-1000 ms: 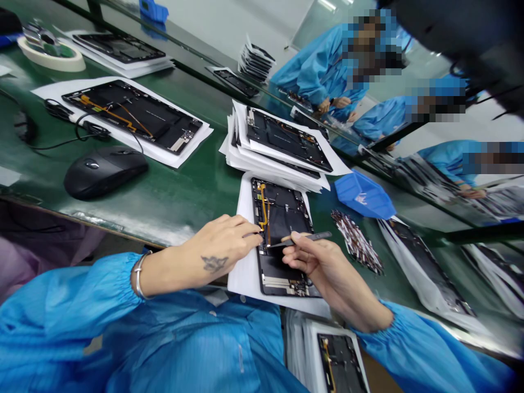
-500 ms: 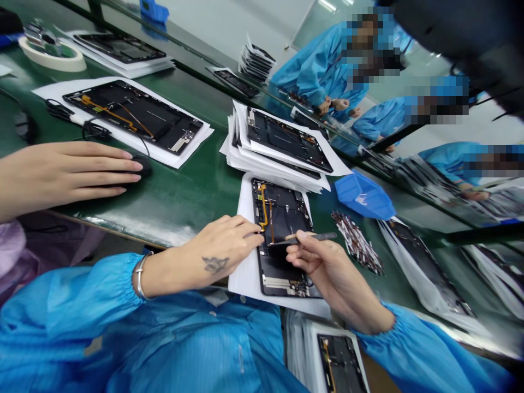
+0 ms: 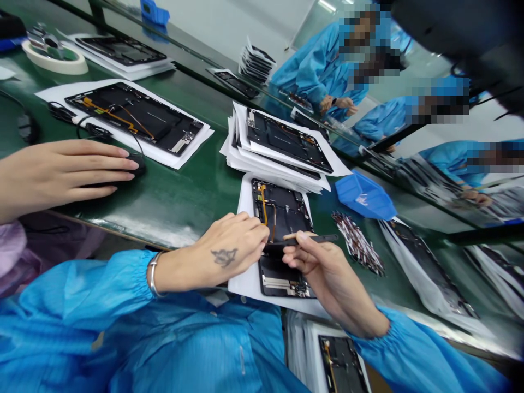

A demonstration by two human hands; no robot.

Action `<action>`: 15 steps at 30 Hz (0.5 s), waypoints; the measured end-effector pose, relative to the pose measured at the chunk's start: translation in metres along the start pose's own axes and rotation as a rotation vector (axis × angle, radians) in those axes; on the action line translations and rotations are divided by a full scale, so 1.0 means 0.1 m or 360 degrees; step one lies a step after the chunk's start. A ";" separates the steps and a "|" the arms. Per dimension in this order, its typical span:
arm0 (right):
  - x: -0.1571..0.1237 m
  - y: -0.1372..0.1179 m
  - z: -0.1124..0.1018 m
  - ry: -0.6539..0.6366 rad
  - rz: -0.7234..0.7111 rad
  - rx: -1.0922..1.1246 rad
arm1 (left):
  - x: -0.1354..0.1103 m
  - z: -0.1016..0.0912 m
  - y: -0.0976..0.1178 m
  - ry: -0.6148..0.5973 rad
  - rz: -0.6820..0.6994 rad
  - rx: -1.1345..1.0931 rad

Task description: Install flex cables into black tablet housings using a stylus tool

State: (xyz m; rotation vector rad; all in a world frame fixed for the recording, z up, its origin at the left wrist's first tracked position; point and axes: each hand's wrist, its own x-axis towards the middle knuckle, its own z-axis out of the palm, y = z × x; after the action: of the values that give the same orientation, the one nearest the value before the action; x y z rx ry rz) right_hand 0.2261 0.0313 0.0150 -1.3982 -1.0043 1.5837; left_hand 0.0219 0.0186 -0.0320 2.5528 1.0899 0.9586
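Note:
In front of me a black tablet back cover [image 3: 292,217] lies on white paper [image 3: 245,284], with an orange ribbon cable [image 3: 263,199] along its left side. My left hand [image 3: 235,243] is over the cover's left edge, fingers curled and closed; what is in them, if anything, is hidden. My right hand [image 3: 317,259] pinches dark tweezers [image 3: 327,238] between thumb and fingers, the tips pointing left toward my left fingertips. A thin brownish stick-like piece [image 3: 290,237] shows beside the tweezers at the right fingers. Below the hands, the cover's lower part remains visible.
Behind the cover rises a stack of covers with paper sheets [image 3: 282,142]. To the right are a blue bin [image 3: 364,196] and a pile of small cables [image 3: 358,243]. At left, another person's hand [image 3: 73,172] rests on a black mouse [image 3: 137,164]. Co-workers sit across the bench.
My left hand has moved slightly right and its fingers have curled in more, near the tweezer tips. My right hand keeps the tweezers almost in place. The other person's hand shifted slightly left.

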 end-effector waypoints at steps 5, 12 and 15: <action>0.00 0.00 -0.01 -0.0030 -0.0029 -0.0057 | 0.01 0.01 0.00 0.0011 0.0040 0.0000; -0.01 -0.01 -0.02 -0.0059 -0.0031 -0.0127 | -0.01 0.04 -0.02 0.0005 0.0039 -0.0062; -0.02 -0.01 -0.01 -0.0066 -0.0040 -0.0127 | -0.01 0.04 -0.03 -0.0016 0.0044 -0.0077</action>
State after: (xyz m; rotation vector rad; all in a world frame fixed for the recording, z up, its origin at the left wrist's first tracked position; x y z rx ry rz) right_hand 0.2269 0.0298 0.0164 -1.4055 -1.1163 1.5752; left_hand 0.0224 0.0200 -0.0366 2.5378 1.0186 0.9658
